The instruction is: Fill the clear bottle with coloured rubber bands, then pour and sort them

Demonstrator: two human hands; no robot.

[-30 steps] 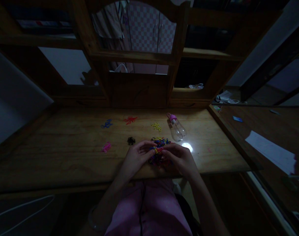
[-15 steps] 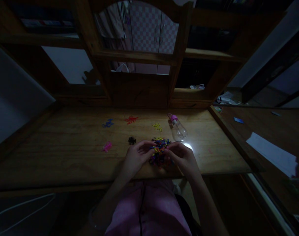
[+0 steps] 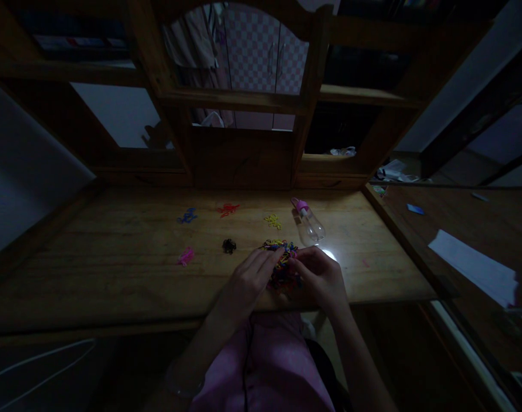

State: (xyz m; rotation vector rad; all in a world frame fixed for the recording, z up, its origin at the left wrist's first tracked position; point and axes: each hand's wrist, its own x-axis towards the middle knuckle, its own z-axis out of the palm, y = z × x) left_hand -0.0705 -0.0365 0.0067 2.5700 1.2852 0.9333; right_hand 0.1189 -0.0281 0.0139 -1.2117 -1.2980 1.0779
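Observation:
A mixed pile of small coloured rubber bands [image 3: 283, 278] lies near the desk's front edge, between my hands. My left hand [image 3: 251, 278] reaches over the pile's left side, fingers stretched out and lying on the bands. At the right side, my right hand [image 3: 323, 276] has thumb and index finger pinched together; a bit of pink, seemingly a pink rubber band [image 3: 293, 255], shows at the tips. Separate little heaps lie beyond and to the left: blue [image 3: 187, 216], red [image 3: 229, 210], yellow [image 3: 272, 221], black [image 3: 229, 246] and pink [image 3: 186, 257] bands.
A clear bottle with a pink cap [image 3: 311, 223] lies behind the pile on the wooden desk [image 3: 115, 252]. Wooden shelves [image 3: 244, 157] rise at the back. On the right-hand surface are white papers [image 3: 475, 266] and a blue card [image 3: 415, 209].
My left hand has turned palm-down and moved over the pile, its fingers straightening from a pinch. The right hand stays at the pile's right side, still pinched.

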